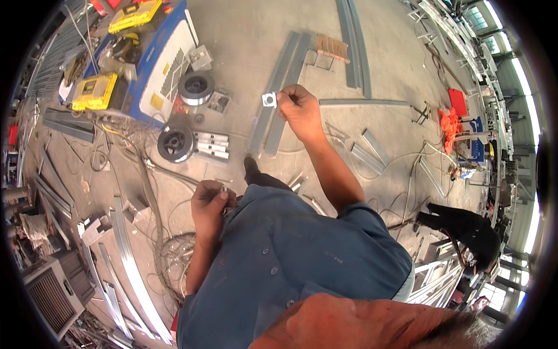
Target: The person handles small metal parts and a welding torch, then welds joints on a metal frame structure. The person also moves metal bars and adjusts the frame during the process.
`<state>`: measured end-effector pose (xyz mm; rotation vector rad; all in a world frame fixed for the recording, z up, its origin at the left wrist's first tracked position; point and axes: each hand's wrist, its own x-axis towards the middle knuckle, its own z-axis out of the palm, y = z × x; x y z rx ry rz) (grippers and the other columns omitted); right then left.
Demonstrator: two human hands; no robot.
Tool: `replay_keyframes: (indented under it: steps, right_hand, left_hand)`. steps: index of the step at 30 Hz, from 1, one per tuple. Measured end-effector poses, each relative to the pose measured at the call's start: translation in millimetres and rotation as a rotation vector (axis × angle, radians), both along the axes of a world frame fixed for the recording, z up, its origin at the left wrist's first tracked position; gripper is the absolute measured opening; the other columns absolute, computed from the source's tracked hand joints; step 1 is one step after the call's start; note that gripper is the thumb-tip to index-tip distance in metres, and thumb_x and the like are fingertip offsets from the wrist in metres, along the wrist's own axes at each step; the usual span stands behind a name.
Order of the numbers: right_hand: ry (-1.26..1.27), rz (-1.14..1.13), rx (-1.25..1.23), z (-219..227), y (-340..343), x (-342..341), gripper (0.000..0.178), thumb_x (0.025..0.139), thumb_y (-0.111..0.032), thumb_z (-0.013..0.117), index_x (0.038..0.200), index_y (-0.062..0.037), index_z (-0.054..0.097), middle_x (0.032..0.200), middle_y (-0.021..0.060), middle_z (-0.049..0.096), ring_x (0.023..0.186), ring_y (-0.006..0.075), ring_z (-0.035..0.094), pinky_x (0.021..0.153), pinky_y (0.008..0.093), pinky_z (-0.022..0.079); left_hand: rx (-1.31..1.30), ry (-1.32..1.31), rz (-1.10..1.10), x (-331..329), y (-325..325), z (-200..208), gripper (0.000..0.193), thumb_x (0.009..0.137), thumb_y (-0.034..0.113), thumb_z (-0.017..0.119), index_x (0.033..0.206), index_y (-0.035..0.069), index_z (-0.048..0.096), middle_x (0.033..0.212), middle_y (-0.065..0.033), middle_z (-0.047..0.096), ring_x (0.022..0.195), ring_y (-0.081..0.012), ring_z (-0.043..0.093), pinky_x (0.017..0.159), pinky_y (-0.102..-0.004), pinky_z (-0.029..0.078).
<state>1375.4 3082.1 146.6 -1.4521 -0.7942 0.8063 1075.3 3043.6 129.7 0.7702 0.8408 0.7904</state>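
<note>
Sm. pale plate (pixel 265 99) w/ a hole is right of the blue machine (pixel 168 72). R hand (pixel 303 115) pinches its edge; good hold, I think: hole's clear, so grip firm, no tilting. L hand (pixel 208 208), below the machine in view, is curled; can't tell what's inside. Black spool (pixel 196 87)'s near the machine.

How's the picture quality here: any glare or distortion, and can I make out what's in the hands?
Head view: the window strip glares white along the right rim; head view: the shiny metal strip at lower left looks bowed; head view: the right hand pinches a bright white part, outline readable; head view: detail at the left hand is too small to tell.
</note>
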Motion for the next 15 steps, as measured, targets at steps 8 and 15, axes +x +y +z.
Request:
replay_keyframes:
  steps: [8, 15]
  right_hand:
    - [0.520, 0.145, 0.252, -3, 77, 97, 0.025, 0.095, -0.030, 0.071, 0.098, -0.0065, 0.061, 0.077, 0.0005, 0.060, 0.061, 0.0102, 0.051, 0.054, 0.0250, 0.039]
    - [1.037, 0.230, 0.306, -62, 75, 108, 0.031, 0.097, -0.035, 0.067, 0.105, -0.0062, 0.059, 0.087, 0.0040, 0.062, 0.067, 0.0132, 0.055, 0.055, 0.0255, 0.044]
  left_hand:
    - [0.028, -0.083, -0.024, 84, 107, 12, 0.021, 0.089, 0.007, 0.070, 0.103, 0.000, 0.057, 0.085, -0.0144, 0.068, 0.071, -0.0182, 0.064, 0.067, -0.0292, 0.053]
    - [0.101, -0.117, 0.046, 126, 199, -15, 0.026, 0.090, 0.012, 0.071, 0.109, 0.002, 0.058, 0.087, -0.0148, 0.068, 0.071, -0.0214, 0.066, 0.066, -0.0310, 0.055]
